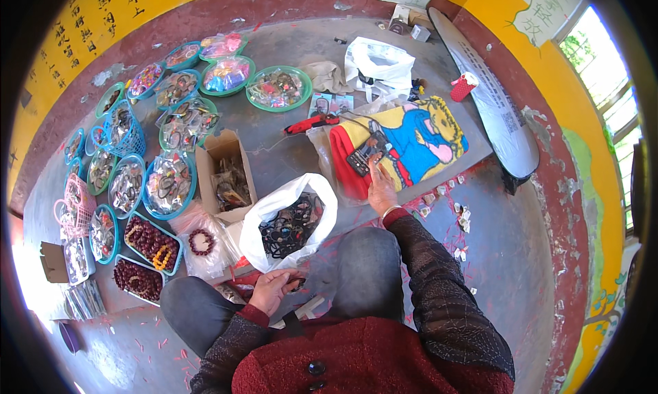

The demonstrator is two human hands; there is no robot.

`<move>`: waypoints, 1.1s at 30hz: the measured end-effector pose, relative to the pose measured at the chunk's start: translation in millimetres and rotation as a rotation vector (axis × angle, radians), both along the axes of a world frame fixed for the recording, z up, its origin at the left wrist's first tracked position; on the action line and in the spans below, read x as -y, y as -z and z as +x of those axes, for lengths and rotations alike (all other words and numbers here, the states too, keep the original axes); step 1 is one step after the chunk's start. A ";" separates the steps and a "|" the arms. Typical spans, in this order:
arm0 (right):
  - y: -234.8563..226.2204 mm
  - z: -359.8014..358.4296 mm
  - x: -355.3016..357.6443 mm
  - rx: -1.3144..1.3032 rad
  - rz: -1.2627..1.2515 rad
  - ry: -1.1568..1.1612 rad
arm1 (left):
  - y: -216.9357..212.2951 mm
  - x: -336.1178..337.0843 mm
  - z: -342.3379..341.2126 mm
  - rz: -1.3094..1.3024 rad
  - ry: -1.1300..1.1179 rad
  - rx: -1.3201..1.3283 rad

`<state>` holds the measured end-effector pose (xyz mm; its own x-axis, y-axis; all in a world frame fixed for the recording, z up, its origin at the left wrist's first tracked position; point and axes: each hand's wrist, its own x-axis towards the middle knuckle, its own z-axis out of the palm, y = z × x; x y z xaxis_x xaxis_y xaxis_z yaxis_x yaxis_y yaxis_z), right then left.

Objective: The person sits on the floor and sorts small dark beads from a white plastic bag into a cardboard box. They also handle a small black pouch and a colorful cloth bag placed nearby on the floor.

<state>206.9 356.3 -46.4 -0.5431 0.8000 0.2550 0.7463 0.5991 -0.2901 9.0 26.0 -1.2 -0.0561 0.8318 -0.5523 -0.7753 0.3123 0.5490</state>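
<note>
My left hand [269, 292] is above my lap, its fingers pinched on a small dark thing [297, 285] too small to make out. My right hand [382, 190] reaches forward with its fingers stretched out. Its fingertips touch or hover just over a black flat case [358, 162] with pale markings, lying on a folded towel [433, 137] in yellow, blue and red. Between my knees and the towel stands a white plastic bag [255, 237], its mouth wide, full of tangled black cords [290, 224].
Left of the bag are a cardboard box [218, 149] of packets, a beaded bracelet [201, 242], trays of dark red beads [137, 279] and several basins [279, 89] of small packets. Another white bag [379, 59], a red cup [464, 86] and a long silver board [488, 96] lie beyond.
</note>
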 end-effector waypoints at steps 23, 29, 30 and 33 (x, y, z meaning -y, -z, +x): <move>13.2 6.8 -6.4 -0.037 0.010 0.043 | 7.0 1.0 -0.4 -0.025 0.022 -0.029; 16.6 0.7 -33.3 -0.073 0.086 -0.047 | 11.2 -1.2 0.9 -0.063 -0.001 -0.028; 17.4 -1.6 -36.2 -0.039 0.074 -0.056 | 10.3 -1.9 0.6 -0.055 0.003 -0.023; 19.4 -5.7 -44.4 0.065 0.036 -0.090 | 9.6 -5.1 -0.6 -0.044 0.011 -0.013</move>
